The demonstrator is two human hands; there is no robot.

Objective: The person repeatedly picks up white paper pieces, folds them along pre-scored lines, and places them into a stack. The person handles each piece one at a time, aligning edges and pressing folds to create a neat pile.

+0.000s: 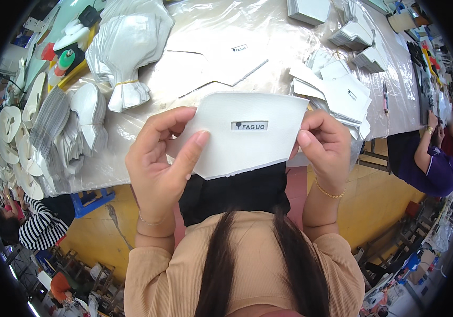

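Between my two hands I hold up a white leather-like shoe piece [247,148] with a small dark printed mark in a recessed rectangle at its middle. My left hand [160,158] pinches its left edge between thumb and fingers. At the right edge, my right hand [323,145] grips it with thumb and bent fingers. The lower edge looks rough. Just beyond it, another white cut piece [221,66] with a similar mark lies flat on the plastic-covered table [194,16]. A fanned pile of marked white pieces [337,87] lies beyond my right hand.
Banded stacks of white pieces [128,47] stand at the left, beside curved cream pieces [12,132]. More stacks [353,31] sit at the far right, near a thin pen-like tool [385,98]. A blue stool [91,202] is below the table. Other people [427,158] sit at both sides.
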